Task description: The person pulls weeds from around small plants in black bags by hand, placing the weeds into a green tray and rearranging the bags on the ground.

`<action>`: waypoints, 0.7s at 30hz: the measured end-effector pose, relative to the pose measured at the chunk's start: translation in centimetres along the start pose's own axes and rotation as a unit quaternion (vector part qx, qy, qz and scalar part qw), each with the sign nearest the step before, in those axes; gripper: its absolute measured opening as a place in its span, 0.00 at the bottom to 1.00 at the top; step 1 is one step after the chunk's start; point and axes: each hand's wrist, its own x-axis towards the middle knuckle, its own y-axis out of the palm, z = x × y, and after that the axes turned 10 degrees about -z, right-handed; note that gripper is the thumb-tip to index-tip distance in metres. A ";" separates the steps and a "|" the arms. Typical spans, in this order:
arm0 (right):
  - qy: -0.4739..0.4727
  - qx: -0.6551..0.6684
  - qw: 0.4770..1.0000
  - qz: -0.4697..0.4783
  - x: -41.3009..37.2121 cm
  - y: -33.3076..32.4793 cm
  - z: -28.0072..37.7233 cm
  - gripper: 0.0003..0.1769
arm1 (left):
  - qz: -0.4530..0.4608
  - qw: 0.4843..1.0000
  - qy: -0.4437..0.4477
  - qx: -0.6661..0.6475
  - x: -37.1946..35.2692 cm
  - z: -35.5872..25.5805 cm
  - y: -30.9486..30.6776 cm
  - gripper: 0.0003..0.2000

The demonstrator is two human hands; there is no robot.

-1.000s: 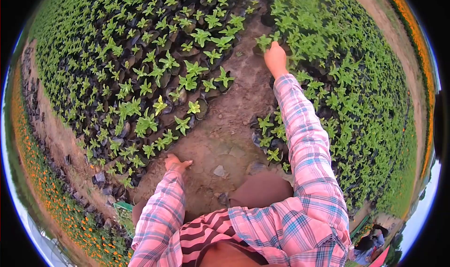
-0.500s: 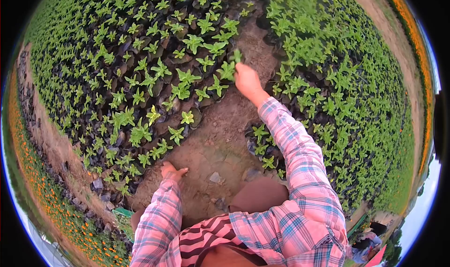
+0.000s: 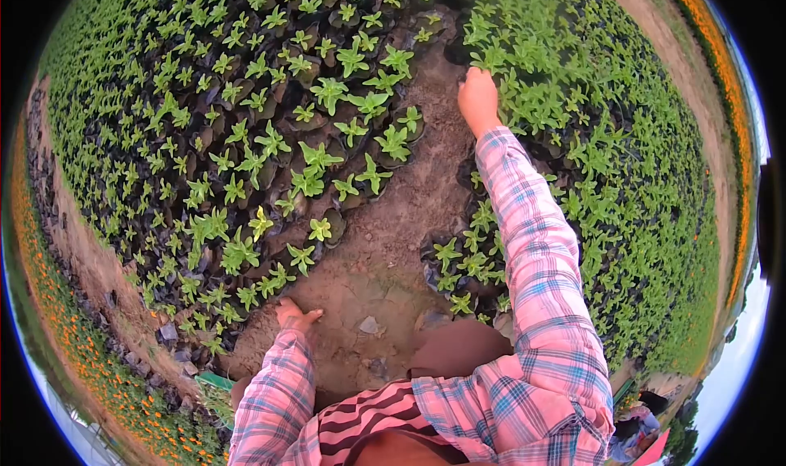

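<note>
Green seedling [image 3: 409, 120] now released, hands [image 3: 478, 101] farther apart, brown soil [image 3: 393, 220] between

Orange-flowered plant rows [image 3: 123, 384] along L edge; more orange blooms [image 3: 725, 81] far R; grey angular stone [image 3: 369, 325] on soil, btwn beds.

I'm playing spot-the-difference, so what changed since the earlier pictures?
The right hand carried a seedling leftward across the soil path to the left plants, let go, then went back to the right plants. The left hand stayed low beside the left plants.
</note>
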 end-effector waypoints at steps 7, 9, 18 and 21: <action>-0.067 0.149 0.986 -0.037 -1.4 -3.8 1.9 0.08 | 0.006 1.000 -0.003 0.003 0.2 0.6 0.9 0.52; -0.127 0.150 0.980 -0.013 -2.5 -5.1 3.6 0.09 | -0.003 1.000 0.002 0.000 0.4 0.5 0.9 0.52; -0.100 0.202 0.971 -0.078 -0.5 -3.2 1.8 0.10 | 0.014 1.000 -0.019 0.003 0.2 0.5 0.8 0.55; 0.022 0.098 0.990 -0.100 2.1 -1.3 0.9 0.14 | 0.016 1.000 -0.023 0.004 0.2 0.3 0.5 0.55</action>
